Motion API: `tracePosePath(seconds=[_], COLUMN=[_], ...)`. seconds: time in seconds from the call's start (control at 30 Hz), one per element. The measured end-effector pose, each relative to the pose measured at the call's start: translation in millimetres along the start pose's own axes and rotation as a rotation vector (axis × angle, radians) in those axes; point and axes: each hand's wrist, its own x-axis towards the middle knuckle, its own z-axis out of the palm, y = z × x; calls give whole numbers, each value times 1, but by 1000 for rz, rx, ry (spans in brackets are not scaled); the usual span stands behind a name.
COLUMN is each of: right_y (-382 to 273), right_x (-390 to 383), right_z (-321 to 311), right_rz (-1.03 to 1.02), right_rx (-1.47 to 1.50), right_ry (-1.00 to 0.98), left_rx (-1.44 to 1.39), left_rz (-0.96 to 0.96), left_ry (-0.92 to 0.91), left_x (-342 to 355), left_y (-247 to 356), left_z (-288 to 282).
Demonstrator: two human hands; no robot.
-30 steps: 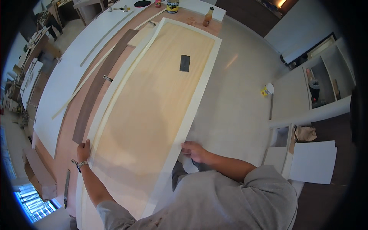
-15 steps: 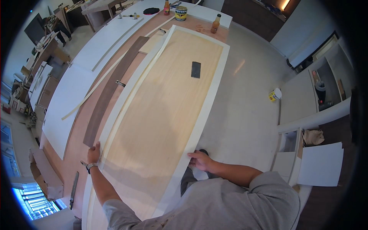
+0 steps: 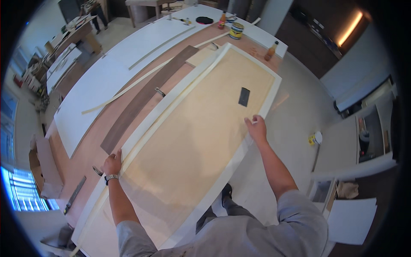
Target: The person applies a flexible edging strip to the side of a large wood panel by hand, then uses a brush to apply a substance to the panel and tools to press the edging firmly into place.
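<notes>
A large pale wooden panel with a white border lies across the table in front of me. My left hand, a watch on its wrist, is closed on the panel's left edge. Over the right edge is my right hand, thumb and forefinger apart, with nothing visible between them; its other fingers are curled. Just beyond it, a dark grey rectangular piece, perhaps sandpaper, rests on the panel. A long brown board lies left of the panel, its near end close to my left hand.
A metal fitting and a long flat blade tool lie left of my hand. At the far end stand a yellow can and two bottles, one of them amber. A white bucket is on the floor at right.
My right hand has left the panel's near right edge and moved forward toward the dark piece. My left hand stays at the left edge. The view has shifted, moving the scene right.
</notes>
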Motion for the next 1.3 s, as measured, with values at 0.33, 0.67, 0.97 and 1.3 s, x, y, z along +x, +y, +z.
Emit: tracePosePath(seconds=[0.33,0.67,0.97,1.3], right_y=[-36,12,63,37], right_x=[88,118,291,134], right_z=[61,43,-32,-34], right_rz=[486,398,348,411], right_rx=[-212,689,1154,1053], right_ry=[-34,-51,-466,-738], left_rx=[7,38,-28,-49], left_rz=[-12,22,-43,-103], left_ry=[56,120,-47,1], left_x=[-7,-1,25,15], left_y=[8,-1,4,-15], left_z=[-5,6,21,15])
